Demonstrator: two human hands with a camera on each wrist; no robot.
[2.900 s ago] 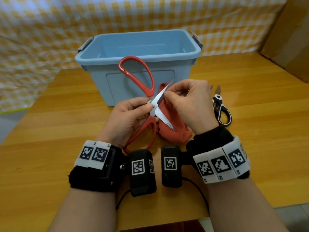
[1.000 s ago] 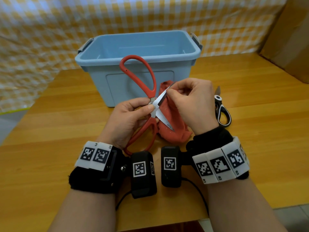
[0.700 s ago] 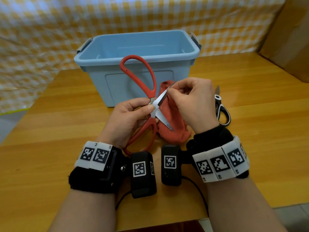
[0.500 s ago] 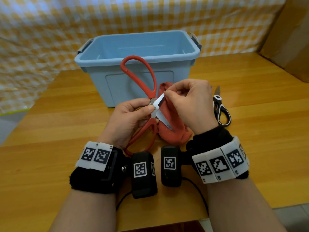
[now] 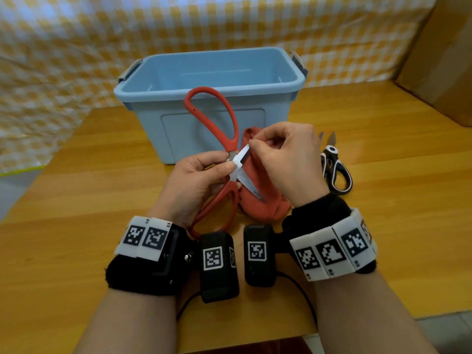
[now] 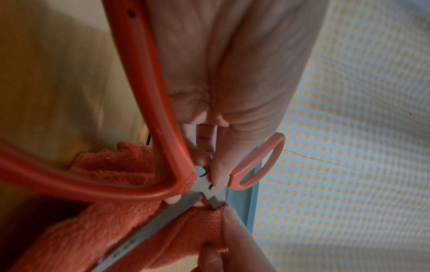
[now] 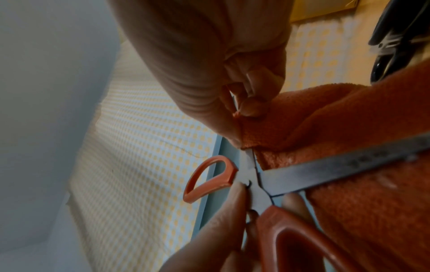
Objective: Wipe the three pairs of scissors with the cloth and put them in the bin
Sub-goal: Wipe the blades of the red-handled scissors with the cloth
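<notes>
My left hand (image 5: 201, 175) pinches the red-handled scissors (image 5: 224, 139) at their pivot, blades spread open above the table. My right hand (image 5: 286, 159) pinches the red cloth (image 5: 258, 203) around the upper blade close to the pivot; the lower blade lies bare across the cloth. In the left wrist view the red-handled scissors (image 6: 144, 176) and the cloth (image 6: 149, 217) fill the frame. The right wrist view shows the cloth (image 7: 349, 128) folded over the scissors' blade (image 7: 325, 171). A black-and-white pair of scissors (image 5: 334, 167) lies on the table to the right. The blue bin (image 5: 209, 90) stands behind; no third pair is in view.
The wooden table (image 5: 383, 226) extends to both sides. A cardboard box (image 5: 444, 60) stands at the far right. A yellow checked curtain (image 5: 102, 34) hangs behind the bin. The table's near edge runs under my forearms.
My right hand has slid the cloth down the upper blade from its tip toward the pivot. The left hand and the scissors have stayed nearly still.
</notes>
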